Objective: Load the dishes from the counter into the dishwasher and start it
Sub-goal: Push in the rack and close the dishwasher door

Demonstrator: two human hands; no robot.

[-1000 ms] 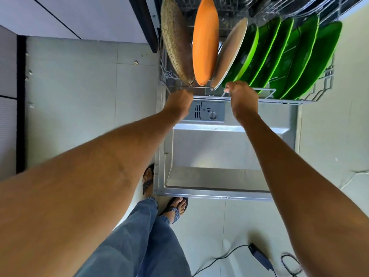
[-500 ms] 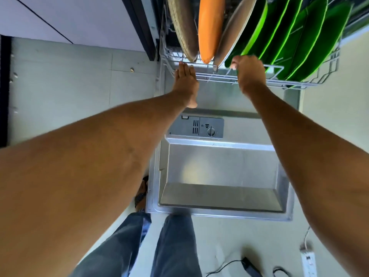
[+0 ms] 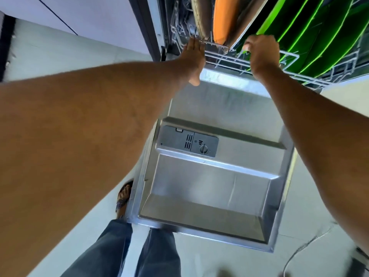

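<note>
From the head view, the lower rack (image 3: 259,62) of the dishwasher runs across the upper right of the frame, loaded with plates standing on edge: a speckled brown plate (image 3: 201,15), an orange plate (image 3: 224,19), a beige plate (image 3: 242,23) leaning beside it, and a row of green plates (image 3: 311,35) filling the rest toward the right edge. The left hand (image 3: 192,58), at upper centre, lies flat with straight fingers pressed against the front rim of the rack, gripping nothing. The right hand (image 3: 261,53), just right of it, is curled round the front wire of the rack, fingers wrapped over the bar near the first green plate. Below them, the open dishwasher door (image 3: 215,186) fills the centre of the frame, lying flat with its detergent box (image 3: 188,143) facing up, and a cable (image 3: 299,250) trails over the floor at lower right. The step in hand looks like pushing the rack into the machine. The risks, as I judge them: uneven pressure from two differently placed hands could skew the rack on its runners and jam it; a hard shove could knock the leaning plates together; and the curled right fingers could be pinched between plate and wire.
</note>
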